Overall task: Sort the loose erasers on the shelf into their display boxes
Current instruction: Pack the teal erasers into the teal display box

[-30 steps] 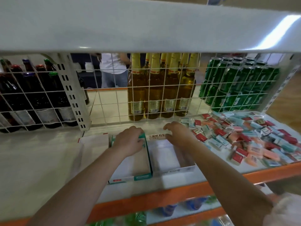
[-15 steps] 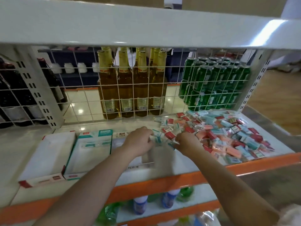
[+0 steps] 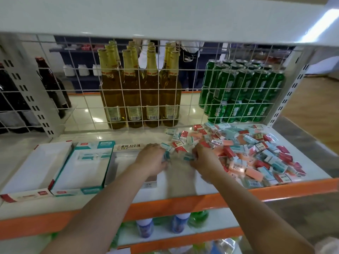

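A heap of loose erasers point(image 3: 247, 151) in teal, red and salmon wrappers covers the right half of the shelf. Three open display boxes stand in a row on the left: a red-trimmed white box point(image 3: 36, 165), a teal box point(image 3: 86, 167) and a white box with Korean lettering point(image 3: 126, 147). My left hand point(image 3: 152, 160) is over the lettered box's right side, fingers curled round a teal eraser point(image 3: 166, 156). At the heap's left edge, my right hand point(image 3: 203, 158) pinches another teal eraser point(image 3: 189, 157). The lettered box's floor is mostly hidden by my left forearm.
A white wire grid point(image 3: 187, 99) closes the back of the shelf, with amber bottles point(image 3: 139, 99), green cans point(image 3: 242, 92) and dark bottles point(image 3: 49, 85) behind it. An upper shelf point(image 3: 165, 17) hangs low overhead. The orange front edge point(image 3: 183, 202) runs below my arms.
Both hands left the back edges of the display boxes and moved right to the heap's left edge, where each took hold of a teal eraser. The view shifted right.
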